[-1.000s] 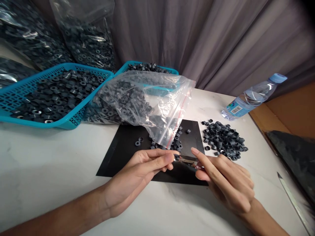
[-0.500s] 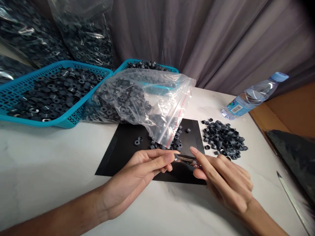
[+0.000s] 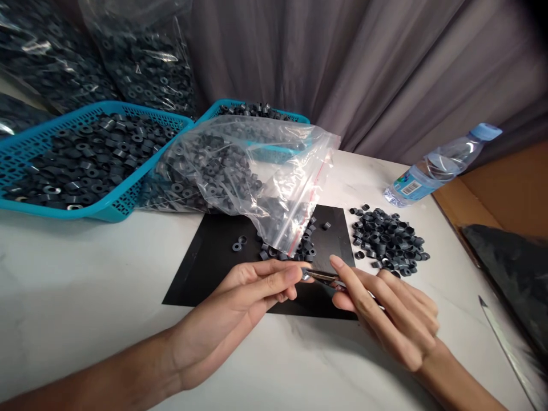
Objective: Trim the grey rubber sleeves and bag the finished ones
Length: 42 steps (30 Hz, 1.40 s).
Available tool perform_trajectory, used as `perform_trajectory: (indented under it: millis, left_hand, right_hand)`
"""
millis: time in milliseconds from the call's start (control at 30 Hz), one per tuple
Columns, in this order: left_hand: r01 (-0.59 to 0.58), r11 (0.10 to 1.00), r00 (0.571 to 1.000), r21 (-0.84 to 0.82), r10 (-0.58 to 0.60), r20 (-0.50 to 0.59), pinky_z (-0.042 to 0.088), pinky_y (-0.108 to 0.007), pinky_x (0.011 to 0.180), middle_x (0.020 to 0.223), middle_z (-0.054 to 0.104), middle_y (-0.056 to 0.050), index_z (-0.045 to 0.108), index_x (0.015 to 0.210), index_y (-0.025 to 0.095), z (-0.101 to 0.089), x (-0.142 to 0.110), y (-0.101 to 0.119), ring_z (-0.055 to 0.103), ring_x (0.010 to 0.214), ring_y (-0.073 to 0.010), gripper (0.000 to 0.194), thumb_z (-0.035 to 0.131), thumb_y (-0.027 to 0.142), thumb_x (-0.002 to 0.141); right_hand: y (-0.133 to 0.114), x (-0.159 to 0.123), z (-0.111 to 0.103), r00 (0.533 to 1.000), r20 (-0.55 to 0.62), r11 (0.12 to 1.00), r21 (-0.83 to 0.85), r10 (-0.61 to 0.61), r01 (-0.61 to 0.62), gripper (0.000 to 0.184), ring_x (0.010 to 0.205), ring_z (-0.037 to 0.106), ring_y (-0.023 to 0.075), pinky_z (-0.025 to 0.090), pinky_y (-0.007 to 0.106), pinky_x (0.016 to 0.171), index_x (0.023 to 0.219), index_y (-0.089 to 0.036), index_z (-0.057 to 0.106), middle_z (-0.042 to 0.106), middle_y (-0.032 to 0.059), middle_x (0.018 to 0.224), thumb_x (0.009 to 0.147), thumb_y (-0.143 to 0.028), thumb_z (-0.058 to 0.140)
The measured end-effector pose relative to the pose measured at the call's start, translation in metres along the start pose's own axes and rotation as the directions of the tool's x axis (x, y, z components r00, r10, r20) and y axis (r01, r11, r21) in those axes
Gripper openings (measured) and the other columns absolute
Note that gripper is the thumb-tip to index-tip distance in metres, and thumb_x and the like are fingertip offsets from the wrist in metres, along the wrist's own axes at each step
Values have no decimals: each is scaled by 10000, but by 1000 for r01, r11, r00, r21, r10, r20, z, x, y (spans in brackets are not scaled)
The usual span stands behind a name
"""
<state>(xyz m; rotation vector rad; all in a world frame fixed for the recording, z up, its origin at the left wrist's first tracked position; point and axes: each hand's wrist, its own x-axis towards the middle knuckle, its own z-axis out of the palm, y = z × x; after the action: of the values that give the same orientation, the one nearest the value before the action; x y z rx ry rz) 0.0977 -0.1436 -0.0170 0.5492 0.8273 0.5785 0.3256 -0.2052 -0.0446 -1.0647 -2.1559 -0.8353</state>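
Between thumb and fingers, my left hand (image 3: 261, 288) pinches a small dark grey ring-shaped piece (image 3: 305, 274), mostly hidden by the fingertips. My right hand (image 3: 387, 311) is closed on a pair of snips (image 3: 323, 277), its index finger stretched along the top. The metal blades reach the ring's right side and appear to touch it. Both hands are above a black mat (image 3: 192, 279). Just beyond them, loose grey rings (image 3: 306, 249) lie partly under the mouth of a clear zip bag (image 3: 222, 171) full of similar pieces.
Two blue baskets (image 3: 103, 212) of rings stand at the back left, with filled clear bags (image 3: 148, 74) behind. To the right are a pile of rings (image 3: 387, 240), a tilted-looking water bottle (image 3: 440, 165), a pointed flat strip (image 3: 505, 348) and a cardboard box (image 3: 509, 194).
The snips' blades have shifted slightly at the ring, and my right hand has moved a little left. My left hand keeps its pinch. The whole view has shifted slightly.
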Motion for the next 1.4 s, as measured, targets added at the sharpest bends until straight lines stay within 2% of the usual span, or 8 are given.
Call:
perform_trajectory:
  millis: [200,500,600,867,1067,1400]
  left_hand:
    - [-1,1000,1000,10,1,-6,422,-265,919,852,714,-4,832,870,215,0,1,-1,560,885,-124,168,888,323,754]
    - [-62,997,996,40,60,61,404,-232,897,848,731,16,837,854,265,-2,0,0,570,909,-113,109,855,357,799]
    - [-75,996,996,51,72,56,400,-236,914,854,725,14,837,856,259,-3,1,0,564,928,-121,114,856,354,795]
    - [-85,994,994,64,80,75,396,-257,930,827,711,10,837,900,247,-3,1,0,566,921,-131,144,843,357,808]
    - [-50,998,996,42,46,80,395,-252,931,829,730,16,837,916,253,-2,-1,-1,575,910,-118,154,850,355,803]
    - [-31,1000,998,-1,31,50,433,-230,911,846,744,11,834,896,238,-2,1,-1,600,901,-111,152,867,338,786]
  right_hand:
    - [0,-5,3,1000,-9,1000,3,30,-30,515,609,561,129,428,281,599,1421,-47,585,751,65,821,925,-131,694]
    - [-5,-3,-3,970,-50,955,195,238,-224,448,633,605,140,437,282,586,1418,-113,609,718,74,849,972,-140,634]
    - [-8,-4,-3,958,-13,930,241,288,-277,462,617,612,137,451,281,582,1432,-141,601,693,53,828,972,-159,641]
    - [-11,-4,1,967,35,931,264,252,-252,503,664,624,130,458,262,612,1467,-125,558,713,66,864,971,-134,641]
    - [-10,2,-2,981,35,961,199,190,-193,505,665,576,130,427,275,623,1473,-89,541,721,83,861,976,-120,630]
    - [-6,-5,0,993,34,991,74,110,-112,565,649,551,133,413,281,615,1467,-65,545,747,86,869,920,-83,686]
